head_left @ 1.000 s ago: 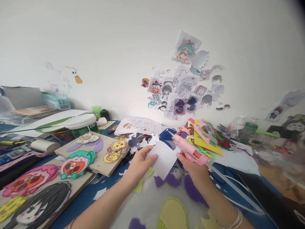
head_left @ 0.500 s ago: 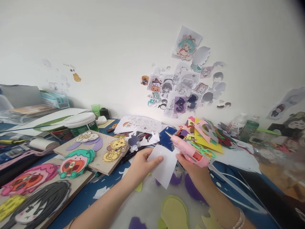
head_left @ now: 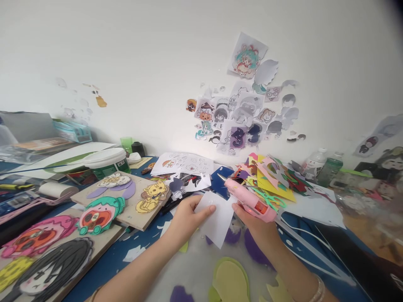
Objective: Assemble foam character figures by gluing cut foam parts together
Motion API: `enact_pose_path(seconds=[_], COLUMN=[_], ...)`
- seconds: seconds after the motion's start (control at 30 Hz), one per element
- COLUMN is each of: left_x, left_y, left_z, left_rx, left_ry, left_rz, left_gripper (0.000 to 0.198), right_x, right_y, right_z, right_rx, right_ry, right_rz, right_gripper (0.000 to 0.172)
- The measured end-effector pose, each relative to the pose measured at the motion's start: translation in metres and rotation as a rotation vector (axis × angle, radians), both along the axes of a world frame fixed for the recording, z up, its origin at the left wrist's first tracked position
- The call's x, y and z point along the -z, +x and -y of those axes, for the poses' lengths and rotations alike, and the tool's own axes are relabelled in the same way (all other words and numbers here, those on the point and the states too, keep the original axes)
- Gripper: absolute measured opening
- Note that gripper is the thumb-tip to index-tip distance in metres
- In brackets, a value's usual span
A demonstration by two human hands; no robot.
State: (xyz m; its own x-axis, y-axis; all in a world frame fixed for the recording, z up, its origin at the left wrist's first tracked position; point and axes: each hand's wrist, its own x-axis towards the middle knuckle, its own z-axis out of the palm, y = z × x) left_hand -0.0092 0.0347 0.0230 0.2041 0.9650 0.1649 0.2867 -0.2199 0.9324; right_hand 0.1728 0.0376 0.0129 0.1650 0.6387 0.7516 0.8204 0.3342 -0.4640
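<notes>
Repositioning looked done: over the last second the white paper dropped lower over the mat, and the left thumb slid further across its face. Last half second, hardly any change. Read that as both hands steadying up close, paper and tool kept together. Left hand was pinched on the paper's left side, thumb on top, fingers tucked behind. Right hand was wrapped under the pink glue gun, nozzle aimed up and left, clear of the sheet; one fingertip appeared to meet the paper's right edge, no way to judge whether it gripped. Paper sat tilted above the bench, between the hands, overlapping purple pieces in view. Hidden: left fingers under the sheet, its underside, most of the right grip, so trigger contact was unknown. A small shiny spot by the left thumb was too faint to call glue. Pale rod behind the gun was partly covered by the forearm. Yellow-green piece ran off the bottom.
</notes>
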Motion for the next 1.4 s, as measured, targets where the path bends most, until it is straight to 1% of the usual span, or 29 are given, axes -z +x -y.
enact_pose_path(seconds=[0.1,0.2,0.37,0.47,0.57,0.7,0.8,0.87,0.97,1.03,1.17,1.23,1.4], left_x=[0.0,-0.002,-0.004,-0.004,-0.004,-0.003,-0.001,-0.001,-0.001,-0.002,-0.003,-0.002,-0.001], left_y=[0.0,0.0,0.001,0.001,0.001,0.001,0.0,-0.001,-0.001,-0.001,0.001,0.002,0.002], left_z=[0.001,0.003,0.004,0.003,0.004,0.003,0.001,-0.001,-0.002,-0.002,0.0,0.001,0.002], left_rx=[-0.009,-0.014,-0.008,-0.007,-0.002,-0.011,-0.012,-0.023,-0.083,-0.093,0.013,0.057,0.029], left_ry=[0.002,0.002,-0.005,-0.008,-0.012,-0.046,-0.089,-0.086,-0.057,-0.058,-0.114,-0.124,-0.074], left_rz=[-0.006,-0.012,-0.002,0.014,0.028,0.087,0.181,0.244,0.296,0.325,0.39,0.366,0.255], left_gripper=[0.035,0.035,0.034,0.034,0.033,0.033,0.035,0.035,0.035,0.035,0.038,0.037,0.034], right_x=[0.0,0.0,-0.001,-0.001,-0.002,-0.002,0.0,0.001,0.003,0.002,-0.001,-0.001,0.001], right_y=[0.0,0.0,0.0,0.0,0.0,0.003,0.005,0.003,0.0,-0.001,0.001,0.002,0.001], right_z=[0.0,0.002,0.003,0.003,0.002,-0.002,-0.006,-0.007,-0.005,-0.003,-0.002,-0.001,0.001], right_rx=[-0.008,0.001,-0.025,-0.035,-0.015,0.007,-0.013,-0.015,0.001,0.003,-0.011,-0.028,-0.016], right_ry=[-0.005,-0.05,-0.12,-0.124,-0.134,-0.145,-0.159,-0.142,-0.081,-0.087,-0.133,-0.12,-0.125], right_rz=[-0.013,-0.047,-0.081,-0.073,-0.044,-0.024,-0.017,-0.066,-0.21,-0.242,-0.093,-0.038,0.01], right_gripper=[0.019,0.019,0.019,0.019,0.021,0.021,0.021,0.022,0.022,0.021,0.017,0.016,0.02])
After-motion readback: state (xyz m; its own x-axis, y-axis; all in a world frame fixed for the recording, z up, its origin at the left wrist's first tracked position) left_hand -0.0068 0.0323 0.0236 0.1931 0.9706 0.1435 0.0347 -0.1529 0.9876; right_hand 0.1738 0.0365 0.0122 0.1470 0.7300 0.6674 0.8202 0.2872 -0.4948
